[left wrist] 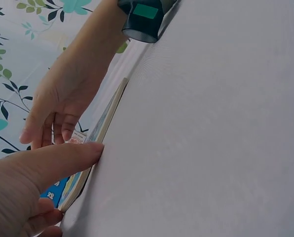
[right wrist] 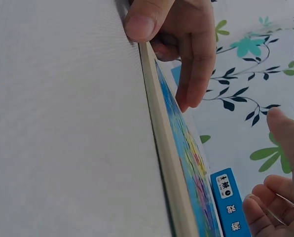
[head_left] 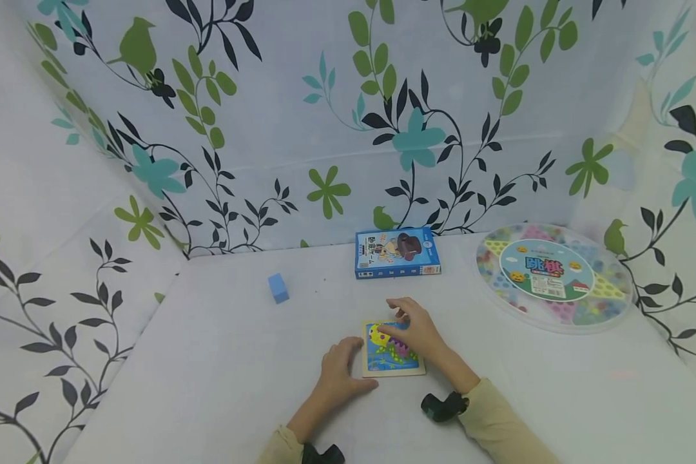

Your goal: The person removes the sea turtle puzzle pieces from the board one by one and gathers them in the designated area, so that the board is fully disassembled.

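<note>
Patterned cloth (head_left: pixel 278 145) hangs behind the white table (head_left: pixel 209 380); all positions below refer to the puzzle board (head_left: pixel 387 365), which lies flat on that table. The round game set (head_left: pixel 548 269) rests beyond the board and to its right. The blue box (head_left: pixel 397 252) lies directly beyond it. The left hand (head_left: pixel 338 379) grips the board at its near left corner, thumb against the near edge, fingers at the left edge. The right hand (head_left: pixel 420 327) hovers over the board's right side, thumb and fingers apart, holding nothing.

Handling: treat the board as light and stiff (its thin, pale rim (head_left: pixel 397 373) looks like wood). Expect it to slide easily if pushed from one side; brace the opposite edge. Take hold at the rim, not on the glossy-looking picture, where fingertips may slip. Do not press on the yellow-and-purple animal figure (head_left: pixel 379 336); whether its parts lift out cannot be determined. The blue block (head_left: pixel 278 288) stands beyond the board and well to its left.
</note>
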